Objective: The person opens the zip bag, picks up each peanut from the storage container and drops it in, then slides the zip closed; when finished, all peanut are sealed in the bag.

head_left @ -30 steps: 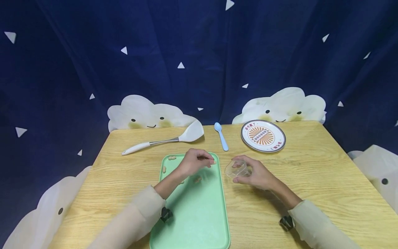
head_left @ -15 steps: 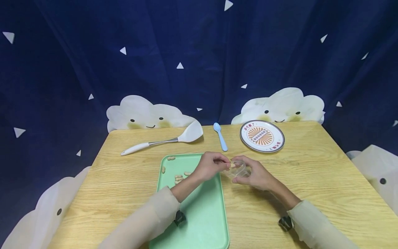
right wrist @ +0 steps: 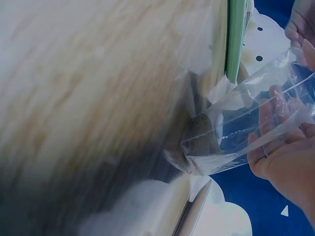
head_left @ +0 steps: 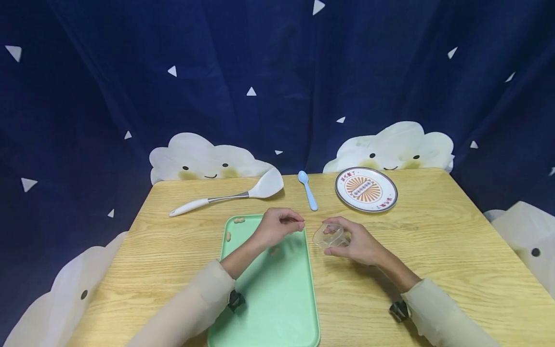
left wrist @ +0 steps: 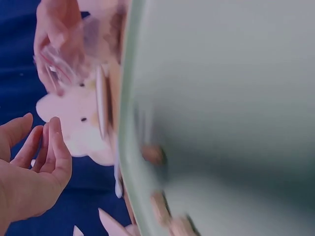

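My right hand (head_left: 360,245) holds a clear plastic bag (right wrist: 241,123) by its mouth, thumb and fingers curved around it and spreading it. Brownish contents (right wrist: 203,135) show at the bag's bottom in the right wrist view. Over the far part of the green tray (head_left: 282,303) hovers my left hand (head_left: 277,227), nothing between its thumb and loosely bent fingers. Several peanuts lie on the tray, among them one peanut (head_left: 239,220) at the far edge, another peanut (head_left: 228,236) at the left side and a peanut (left wrist: 153,154) seen in the left wrist view.
Behind the tray a white spatula (head_left: 230,195) lies across the wooden table (head_left: 433,231). A light blue spoon (head_left: 309,190) is to its right, then a round patterned plate (head_left: 366,189). A dark blue curtain (head_left: 277,62) hangs behind the table.
My left hand moved right to the bag's mouth with a peanut, then came back left over the tray without it. The right hand and bag stayed nearly still.
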Tool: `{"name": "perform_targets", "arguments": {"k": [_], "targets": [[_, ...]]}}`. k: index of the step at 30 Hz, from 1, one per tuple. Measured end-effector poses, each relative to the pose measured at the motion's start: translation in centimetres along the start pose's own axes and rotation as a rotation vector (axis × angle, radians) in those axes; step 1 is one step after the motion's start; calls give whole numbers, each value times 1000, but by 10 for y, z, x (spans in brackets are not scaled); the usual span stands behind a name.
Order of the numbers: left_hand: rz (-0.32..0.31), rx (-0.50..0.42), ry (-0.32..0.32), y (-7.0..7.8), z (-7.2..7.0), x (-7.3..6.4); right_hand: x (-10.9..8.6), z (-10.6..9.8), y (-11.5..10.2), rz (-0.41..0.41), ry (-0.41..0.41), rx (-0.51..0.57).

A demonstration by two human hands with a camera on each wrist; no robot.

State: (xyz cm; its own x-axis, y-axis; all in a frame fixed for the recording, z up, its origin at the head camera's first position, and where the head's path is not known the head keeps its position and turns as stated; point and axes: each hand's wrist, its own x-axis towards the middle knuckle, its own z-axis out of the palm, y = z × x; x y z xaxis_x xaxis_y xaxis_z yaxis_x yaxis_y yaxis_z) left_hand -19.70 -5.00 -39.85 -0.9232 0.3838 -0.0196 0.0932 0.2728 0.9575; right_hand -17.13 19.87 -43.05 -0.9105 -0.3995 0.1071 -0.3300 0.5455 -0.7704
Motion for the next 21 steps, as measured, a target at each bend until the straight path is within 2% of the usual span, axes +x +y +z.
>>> {"name": "perform_targets", "arguments": {"k": [11,17,21], "targets": [[-15,190,56,-26,-40,-11,0,-1,-3,11,-1,-9],[-134,302,125,-37,-50,-18,0,-2,-2,19,-3,-13],[-192,340,139,-43,-53,-21,0,-2,-1,21,-5,-15]]}}
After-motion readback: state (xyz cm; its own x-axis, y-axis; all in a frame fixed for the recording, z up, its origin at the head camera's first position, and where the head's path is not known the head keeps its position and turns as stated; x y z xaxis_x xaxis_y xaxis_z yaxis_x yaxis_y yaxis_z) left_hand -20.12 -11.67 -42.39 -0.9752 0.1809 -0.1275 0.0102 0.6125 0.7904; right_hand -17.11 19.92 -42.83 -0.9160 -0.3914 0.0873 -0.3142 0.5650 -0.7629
